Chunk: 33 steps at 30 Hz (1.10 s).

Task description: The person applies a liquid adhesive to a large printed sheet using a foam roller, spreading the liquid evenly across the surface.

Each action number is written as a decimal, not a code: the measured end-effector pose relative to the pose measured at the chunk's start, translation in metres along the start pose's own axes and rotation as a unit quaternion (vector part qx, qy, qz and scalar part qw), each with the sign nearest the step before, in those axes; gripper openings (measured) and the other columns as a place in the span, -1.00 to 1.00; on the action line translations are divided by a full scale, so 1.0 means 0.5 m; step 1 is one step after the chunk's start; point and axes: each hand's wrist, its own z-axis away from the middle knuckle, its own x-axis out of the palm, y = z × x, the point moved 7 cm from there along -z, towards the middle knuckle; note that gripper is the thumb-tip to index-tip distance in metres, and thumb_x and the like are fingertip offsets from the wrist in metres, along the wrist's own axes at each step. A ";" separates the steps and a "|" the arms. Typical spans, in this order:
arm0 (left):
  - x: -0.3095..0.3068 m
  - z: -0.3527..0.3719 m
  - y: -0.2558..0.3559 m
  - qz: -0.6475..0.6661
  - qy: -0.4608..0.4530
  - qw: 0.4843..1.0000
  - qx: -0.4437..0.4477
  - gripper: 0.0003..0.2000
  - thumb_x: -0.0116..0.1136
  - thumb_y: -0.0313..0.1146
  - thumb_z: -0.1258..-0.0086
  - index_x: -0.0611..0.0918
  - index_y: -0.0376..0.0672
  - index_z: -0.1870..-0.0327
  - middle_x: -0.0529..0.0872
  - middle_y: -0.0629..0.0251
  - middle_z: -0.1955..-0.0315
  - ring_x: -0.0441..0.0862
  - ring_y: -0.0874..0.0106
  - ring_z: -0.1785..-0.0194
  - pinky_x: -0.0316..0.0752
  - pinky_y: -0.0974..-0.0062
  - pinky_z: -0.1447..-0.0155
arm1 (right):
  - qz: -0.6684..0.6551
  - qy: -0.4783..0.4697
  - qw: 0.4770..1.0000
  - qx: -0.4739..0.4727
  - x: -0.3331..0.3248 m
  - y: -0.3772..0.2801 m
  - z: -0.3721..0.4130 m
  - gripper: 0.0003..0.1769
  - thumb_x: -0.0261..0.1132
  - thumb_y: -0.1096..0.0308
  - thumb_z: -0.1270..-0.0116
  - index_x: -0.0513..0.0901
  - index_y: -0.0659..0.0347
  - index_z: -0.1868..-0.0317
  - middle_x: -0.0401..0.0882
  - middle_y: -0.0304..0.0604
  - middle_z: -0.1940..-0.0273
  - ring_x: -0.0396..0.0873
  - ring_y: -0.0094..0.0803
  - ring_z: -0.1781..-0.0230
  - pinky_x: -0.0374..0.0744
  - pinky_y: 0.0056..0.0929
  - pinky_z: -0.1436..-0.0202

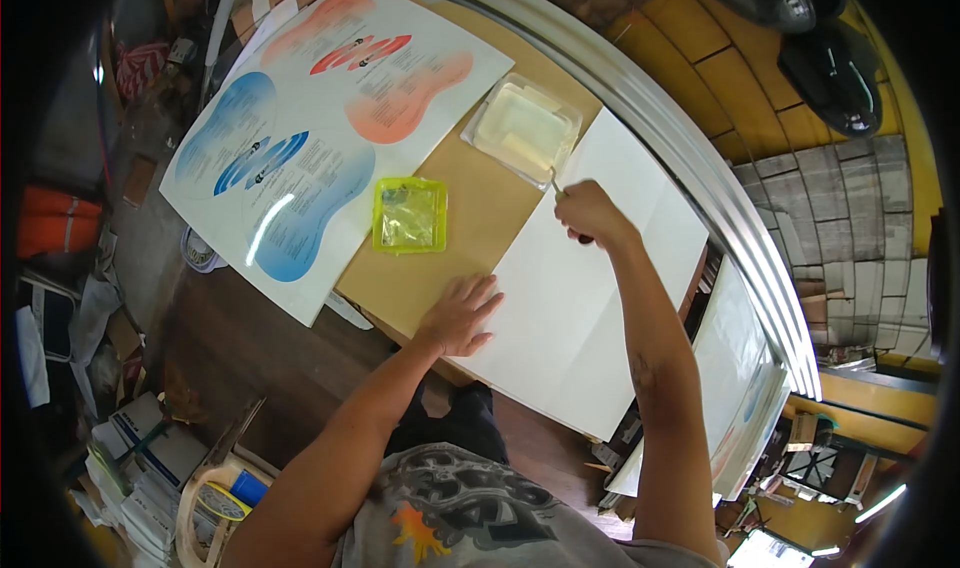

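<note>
My right hand (pixel 588 211) is closed around the handle of a small paint roller (pixel 523 151), whose pale sleeve lies in a clear plastic tub (pixel 480 137) of whitish liquid. Fingers spread, my left hand (pixel 463 315) rests flat at the near left edge of a white sheet (pixel 590 298), beside the brown board (pixel 400 293). A lime-green square tray (pixel 379 218) sits on the board between my left hand and the tub.
To the left lies a large printed panel (pixel 330 183) with blue and red shapes. A metal rail (pixel 690 128) curves along the far right side. A black glossy motorcycle part (pixel 830 78) stands beyond it. Printed sheets (pixel 725 368) lean at the right.
</note>
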 end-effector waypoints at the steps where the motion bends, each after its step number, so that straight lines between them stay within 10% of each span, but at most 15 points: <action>1: 0.000 0.001 -0.001 0.005 0.002 1.000 -0.001 -0.30 0.07 0.10 -0.40 0.33 -0.10 -0.47 0.16 0.01 -0.52 0.08 0.01 -0.56 0.00 0.01 -0.54 | -0.048 0.017 0.999 -0.011 0.001 0.007 0.025 -0.93 0.17 0.51 -0.15 0.56 0.35 0.39 0.47 -0.15 0.56 0.48 -0.41 0.64 0.36 -0.44 0.66; 6: 0.000 0.002 0.002 0.013 0.014 1.000 0.005 -0.31 0.10 0.08 -0.39 0.34 -0.12 -0.46 0.18 -0.01 -0.51 0.08 0.01 -0.55 -0.01 -0.01 -0.54 | -0.209 0.085 0.972 -0.067 0.030 0.076 0.066 -0.88 0.20 0.46 -0.23 0.42 0.25 0.41 0.48 -0.17 0.54 0.51 -0.49 0.63 0.45 -0.46 0.64; 11: -0.006 0.001 0.004 0.014 0.010 1.000 -0.003 -0.32 0.13 0.02 -0.40 0.33 -0.10 -0.47 0.19 0.04 -0.52 0.06 0.08 -0.58 0.01 0.03 -0.55 | -0.436 0.002 0.897 -0.073 0.111 0.170 0.040 -0.56 0.16 0.33 -0.50 0.49 0.37 -0.30 0.65 -0.13 0.03 0.52 -0.56 0.43 0.51 -0.58 0.48; 18: 0.001 -0.002 0.003 0.015 0.015 1.000 0.000 -0.31 0.14 0.06 -0.36 0.36 -0.10 -0.46 0.17 -0.01 -0.51 0.09 0.02 -0.55 0.00 -0.04 -0.54 | -0.630 -0.066 0.768 -0.099 0.191 0.214 0.039 -0.58 0.11 0.27 -0.55 0.48 0.23 -0.33 0.61 -0.23 0.04 0.50 -0.54 0.47 0.49 -0.57 0.47; 33: 0.009 -0.021 0.032 -0.021 0.028 0.999 0.014 -0.30 0.22 0.07 -0.27 0.45 -0.13 -0.39 0.23 -0.01 -0.48 0.16 0.01 -0.51 -0.01 -0.19 -0.47 | -0.668 0.119 0.726 -0.112 0.069 0.424 0.156 -0.54 0.18 0.29 -0.52 0.47 0.23 -0.37 0.59 -0.24 0.18 0.45 -0.53 0.52 0.47 -0.50 0.48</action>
